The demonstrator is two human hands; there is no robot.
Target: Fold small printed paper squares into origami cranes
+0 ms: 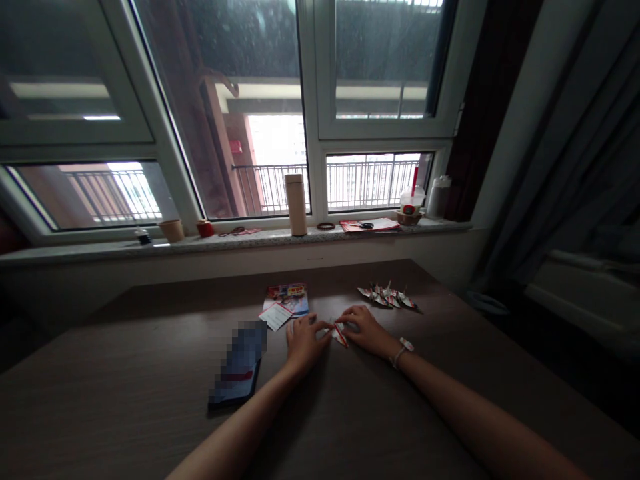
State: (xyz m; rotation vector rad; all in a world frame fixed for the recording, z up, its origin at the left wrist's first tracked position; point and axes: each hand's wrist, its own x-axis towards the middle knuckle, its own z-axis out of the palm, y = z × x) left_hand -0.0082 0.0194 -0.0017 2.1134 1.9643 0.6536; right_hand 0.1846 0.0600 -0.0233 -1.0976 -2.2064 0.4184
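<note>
Between my two hands, low over the brown table (380,393), is a small folded piece of paper (339,335), white with red edges. My left hand (306,341) pinches its left side between thumb and fingertips. On the other side, my right hand (367,330) grips the paper's upper right with thumb and forefinger, and a bracelet circles that wrist. Several folded paper cranes (387,295), white with red and dark marks, lie grouped beyond my right hand. A square white printed sheet (275,317) rests partly on a colourful printed booklet (295,297), just beyond my left hand.
Left of my left forearm lies a dark, phone-like device (239,367), its screen pixelated. Along the windowsill (240,243) stand a beige bottle (296,205), a tan cup (173,231), a small red pot (205,229), papers with scissors (367,225) and a drink cup with straw (412,200).
</note>
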